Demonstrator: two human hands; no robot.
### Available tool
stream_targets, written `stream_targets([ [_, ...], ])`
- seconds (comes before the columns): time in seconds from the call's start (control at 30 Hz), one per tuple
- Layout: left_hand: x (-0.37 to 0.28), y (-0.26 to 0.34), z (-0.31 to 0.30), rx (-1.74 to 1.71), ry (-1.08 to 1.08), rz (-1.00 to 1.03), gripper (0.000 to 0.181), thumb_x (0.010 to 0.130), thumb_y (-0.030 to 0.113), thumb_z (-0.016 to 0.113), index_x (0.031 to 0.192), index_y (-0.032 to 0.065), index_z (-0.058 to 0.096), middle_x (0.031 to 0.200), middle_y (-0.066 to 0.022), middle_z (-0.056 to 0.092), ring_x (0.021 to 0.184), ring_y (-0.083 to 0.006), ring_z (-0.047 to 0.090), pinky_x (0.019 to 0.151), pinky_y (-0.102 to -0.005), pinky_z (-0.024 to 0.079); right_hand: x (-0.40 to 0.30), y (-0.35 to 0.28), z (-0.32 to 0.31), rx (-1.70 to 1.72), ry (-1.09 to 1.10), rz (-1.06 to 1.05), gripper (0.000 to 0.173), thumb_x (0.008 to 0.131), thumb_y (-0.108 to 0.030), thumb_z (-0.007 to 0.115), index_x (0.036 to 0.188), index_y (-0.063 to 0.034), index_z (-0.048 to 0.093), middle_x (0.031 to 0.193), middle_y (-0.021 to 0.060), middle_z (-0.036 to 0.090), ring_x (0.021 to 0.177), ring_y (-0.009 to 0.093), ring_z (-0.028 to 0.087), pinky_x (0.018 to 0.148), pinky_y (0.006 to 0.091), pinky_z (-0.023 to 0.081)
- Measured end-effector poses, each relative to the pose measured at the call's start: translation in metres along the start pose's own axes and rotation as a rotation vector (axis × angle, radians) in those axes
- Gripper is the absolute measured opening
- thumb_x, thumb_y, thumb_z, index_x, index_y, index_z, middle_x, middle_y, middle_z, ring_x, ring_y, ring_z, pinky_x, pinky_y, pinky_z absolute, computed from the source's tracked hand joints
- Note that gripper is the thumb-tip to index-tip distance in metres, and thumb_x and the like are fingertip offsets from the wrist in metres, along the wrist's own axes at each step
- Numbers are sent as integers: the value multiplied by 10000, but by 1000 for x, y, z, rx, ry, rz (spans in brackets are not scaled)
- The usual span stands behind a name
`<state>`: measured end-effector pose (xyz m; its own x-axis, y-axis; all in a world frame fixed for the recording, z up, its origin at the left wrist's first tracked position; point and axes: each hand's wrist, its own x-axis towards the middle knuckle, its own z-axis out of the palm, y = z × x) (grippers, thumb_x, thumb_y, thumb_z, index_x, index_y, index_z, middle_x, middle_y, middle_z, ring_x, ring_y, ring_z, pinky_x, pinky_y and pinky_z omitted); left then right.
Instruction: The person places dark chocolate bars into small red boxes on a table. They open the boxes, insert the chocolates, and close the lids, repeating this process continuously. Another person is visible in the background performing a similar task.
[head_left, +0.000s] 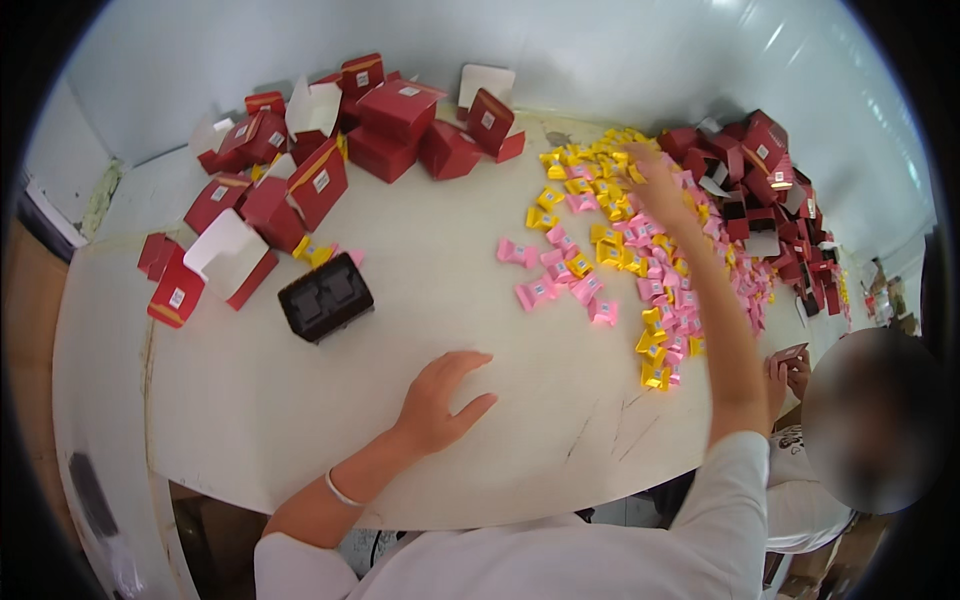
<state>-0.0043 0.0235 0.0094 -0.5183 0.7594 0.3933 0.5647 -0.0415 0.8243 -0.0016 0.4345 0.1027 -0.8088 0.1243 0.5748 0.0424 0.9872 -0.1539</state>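
My left hand (439, 405) rests low over the white table, thumb and fingers apart, holding nothing. My right hand (656, 187) reaches to the far side, into a heap of yellow foil-wrapped packets (600, 172). Its fingertips are among the packets, and whether they grip one is unclear. Below that arm spreads a pile of pink wrapped packets (652, 289) mixed with yellow ones. A loose group of pink packets (559, 266) lies to the left of the pile. Up and left of my left hand sits a black plastic tray (326, 296) with moulded recesses.
Red cardboard boxes (394, 112), several with raised flaps, crowd the table's back left. More red boxes (757, 161) are heaped at the back right against the pale wall (570, 52). At right, a seated co-worker's hands (787, 375) hold a small red box piece (790, 352).
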Motion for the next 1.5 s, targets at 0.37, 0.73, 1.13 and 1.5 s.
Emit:
stream_targets([
  [0.37,2,-2,-3,28,102,57,351,770,130,699,1089,44,579,1041,-127,613,949,-306,591,799,-379,480,88,-63,146,-369,-73,42,133,780,-112,587,881,-36,631,949,143,619,879,312,593,772,430,483],
  [0.73,-2,5,3,226,197,-114,930,686,161,754,1410,6,190,1239,-141,502,1135,-293,496,1041,-505,257,-100,-272,35,303,-353,-58,95,810,-133,612,856,-66,563,589,99,566,530,281,587,472,388,447],
  [1.13,5,-1,-9,21,-79,-197,662,744,231,746,1268,23,399,1075,-105,551,843,-195,574,818,-329,438,-10,-325,85,15,-392,-656,122,719,-36,628,839,-45,603,892,64,577,911,216,548,805,317,419],
  [1.5,0,-12,1,20,84,-138,637,708,176,778,1202,26,405,1119,-139,527,864,-269,580,766,-367,473,17,-330,88,251,-146,-575,132,713,-31,640,840,-55,613,887,74,596,877,203,579,819,335,428],
])
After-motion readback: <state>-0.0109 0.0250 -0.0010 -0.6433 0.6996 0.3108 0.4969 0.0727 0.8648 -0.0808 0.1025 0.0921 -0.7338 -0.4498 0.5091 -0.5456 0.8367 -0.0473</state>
